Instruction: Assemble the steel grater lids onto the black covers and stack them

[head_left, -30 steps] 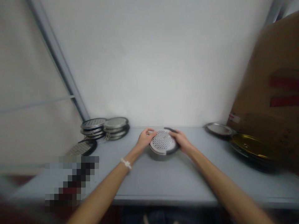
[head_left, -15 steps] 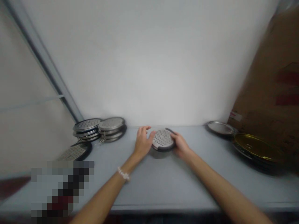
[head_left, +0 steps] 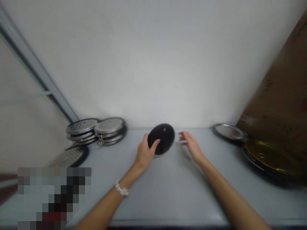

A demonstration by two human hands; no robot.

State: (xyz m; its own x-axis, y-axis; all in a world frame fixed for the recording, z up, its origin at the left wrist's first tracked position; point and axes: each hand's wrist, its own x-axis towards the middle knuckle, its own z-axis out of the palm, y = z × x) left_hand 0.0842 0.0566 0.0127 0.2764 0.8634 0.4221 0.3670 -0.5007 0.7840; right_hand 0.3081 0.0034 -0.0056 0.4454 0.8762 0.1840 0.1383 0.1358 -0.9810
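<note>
A round perforated tray (head_left: 165, 139) is tilted up above the table, its plain black side facing me and its perforated metal side turned away. My left hand (head_left: 145, 153) grips its left edge, thumb pressed across the black face and the other fingers hidden behind. To the right of the tray, and apart from it, my right hand (head_left: 192, 145) is open with nothing in it, fingers slightly curled and a little blurred.
Two stacks of round perforated metal trays (head_left: 82, 126) (head_left: 110, 125) stand at the back left, with another tray (head_left: 69, 157) in front. At the right are a silvery round dish (head_left: 229, 131) and stacked gold-coloured round dishes (head_left: 273, 156) beside a cardboard box (head_left: 278, 86).
The tray has been turned from its perforated metal side to its black side. My left hand has closed on it, while my right hand has let go and moved right.
</note>
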